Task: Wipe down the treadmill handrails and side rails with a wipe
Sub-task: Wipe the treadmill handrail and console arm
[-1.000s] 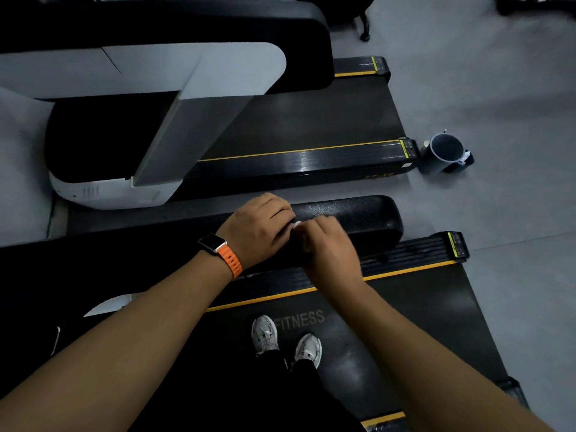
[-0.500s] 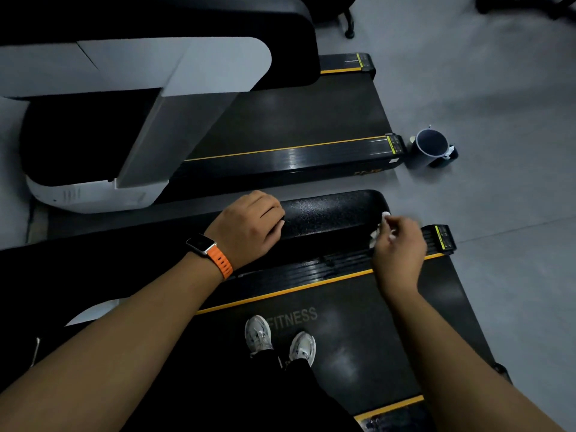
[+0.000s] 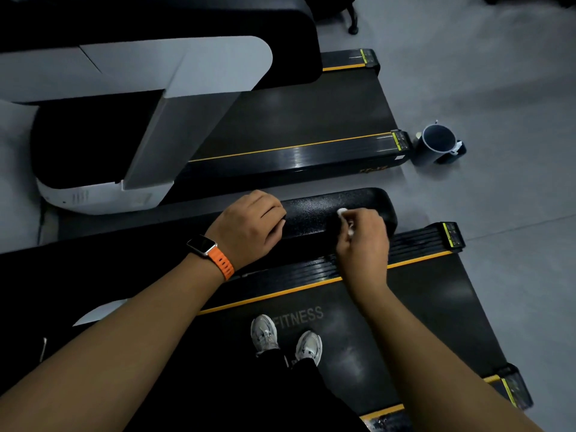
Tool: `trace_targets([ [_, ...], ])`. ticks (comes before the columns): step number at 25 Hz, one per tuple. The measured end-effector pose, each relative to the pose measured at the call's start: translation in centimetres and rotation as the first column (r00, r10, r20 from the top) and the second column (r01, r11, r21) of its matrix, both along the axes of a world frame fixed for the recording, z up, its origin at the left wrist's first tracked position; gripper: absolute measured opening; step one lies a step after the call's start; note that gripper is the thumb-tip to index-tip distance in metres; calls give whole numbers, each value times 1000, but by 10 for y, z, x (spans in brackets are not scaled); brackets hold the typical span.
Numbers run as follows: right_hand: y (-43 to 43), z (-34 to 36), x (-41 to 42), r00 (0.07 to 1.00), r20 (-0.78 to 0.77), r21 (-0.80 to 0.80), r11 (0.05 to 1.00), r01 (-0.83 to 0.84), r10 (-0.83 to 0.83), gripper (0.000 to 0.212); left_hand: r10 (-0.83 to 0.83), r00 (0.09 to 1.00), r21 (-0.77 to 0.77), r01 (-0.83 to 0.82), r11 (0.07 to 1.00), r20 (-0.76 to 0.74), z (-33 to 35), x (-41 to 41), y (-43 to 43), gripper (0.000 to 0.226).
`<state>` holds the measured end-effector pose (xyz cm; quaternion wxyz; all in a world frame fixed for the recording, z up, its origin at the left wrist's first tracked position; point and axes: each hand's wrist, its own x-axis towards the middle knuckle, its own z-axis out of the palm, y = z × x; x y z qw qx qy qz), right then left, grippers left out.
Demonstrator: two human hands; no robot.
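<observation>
Left hand grips handrail; right hand presses wipe on it

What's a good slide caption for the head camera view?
The left hand grips the black handrail while the right hand holds a white wipe against it.

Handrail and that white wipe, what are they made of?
The handrail looks like black foam or rubbery plastic: its skin is pebbly and faintly shiny. The wipe seems soft paper or cloth: white and crumpled in the right hand.
</observation>
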<state>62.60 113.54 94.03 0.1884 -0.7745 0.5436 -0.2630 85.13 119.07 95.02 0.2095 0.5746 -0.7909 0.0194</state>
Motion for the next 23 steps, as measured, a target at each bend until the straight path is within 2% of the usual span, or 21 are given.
trace_targets([
  [3,13,3,17,963,-92,-88,961,-261,253,29,-3,1000,2,3,1000,3,-1,0,-1,21],
  [4,15,4,23,952,-100,-89,951,-297,288,32,-3,1000,4,3,1000,3,-1,0,-1,21],
  [8,20,10,35,937,-102,-67,937,-341,334,38,16,1000,12,-16,1000,6,1,1,1,23],
  [11,16,15,39,973,-80,-10,976,-218,217,42,44,999,17,-44,999,-23,5,9,8,23],
  [12,15,17,40,971,-83,-18,973,-228,226,42,41,999,14,-41,999,-23,5,14,12,22],
  [14,12,17,41,928,-115,-63,929,-364,355,41,38,999,14,-37,999,-19,5,29,22,23],
  [15,8,17,41,920,-124,-42,924,-379,372,39,48,999,13,-48,999,-17,4,36,27,24],
  [18,-7,21,54,957,-120,60,964,-260,266,33,83,997,-4,-83,997,-4,1,44,35,25],
  [21,-14,20,69,895,-198,7,913,-408,401,26,80,996,-11,-80,997,27,0,41,35,25],
  [23,-23,21,74,916,-213,14,939,-344,339,24,75,997,-11,-75,997,29,0,41,35,23],
])
